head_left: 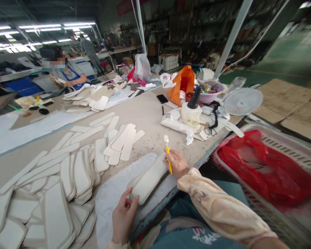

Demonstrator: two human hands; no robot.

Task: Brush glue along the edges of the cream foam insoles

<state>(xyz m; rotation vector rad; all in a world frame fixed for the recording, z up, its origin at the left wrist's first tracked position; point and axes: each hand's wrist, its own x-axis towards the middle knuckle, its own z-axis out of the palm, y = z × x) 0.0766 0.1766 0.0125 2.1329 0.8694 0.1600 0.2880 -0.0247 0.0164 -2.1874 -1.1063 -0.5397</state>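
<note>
My right hand (178,164) grips a small brush (168,150) with a yellow handle, its pale bristle end pointing up and away from me. Under and beside that hand lies a short stack of long white rounded strips (149,181). At the near end of the stack, my left hand (124,216) pinches the edge of the strips between thumb and fingers. The stack rests on a white sheet (111,193) by the table's front edge. A large heap of similar white strips (58,207) spreads over the table to the left.
A white glue bottle (191,112) with a black cone cap, an orange bag (181,84), a phone (162,99) and a white fan (243,101) stand at the back right. A basket (290,140) with a red plastic bag is at right. A co-worker (74,79) sits across.
</note>
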